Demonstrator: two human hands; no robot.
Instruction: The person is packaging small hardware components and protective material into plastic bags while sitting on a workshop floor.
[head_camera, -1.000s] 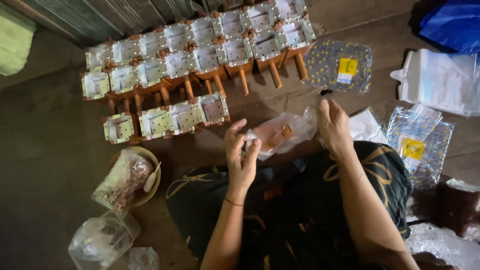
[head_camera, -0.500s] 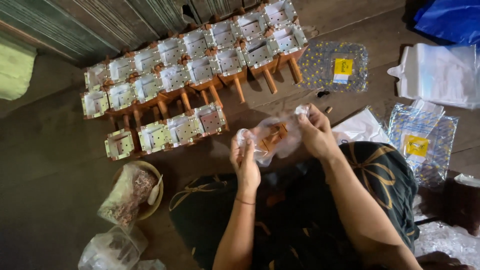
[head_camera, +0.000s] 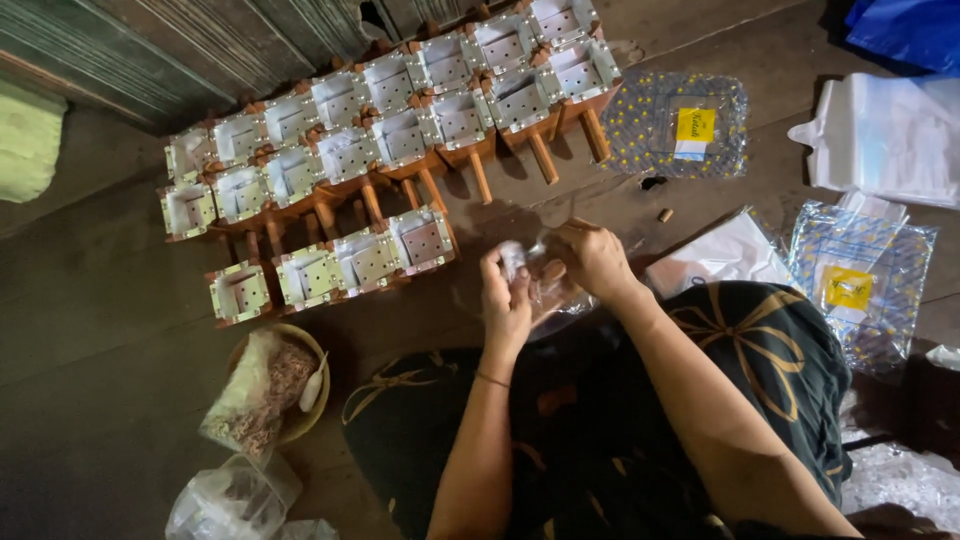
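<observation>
Head view | both hands grip clear bag; contents unclear

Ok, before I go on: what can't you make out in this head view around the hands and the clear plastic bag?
- Contents of the clear crinkled plastic bag: both hands cover it; a brownish piece shows, kind unclear.
- Left hand fingertips: blurred against the bag.
- Right hand palm: turned away.
- Small brown cylinder on the floor: too small to identify.
- Clear bags at bottom left: cut by the lower edge.
</observation>
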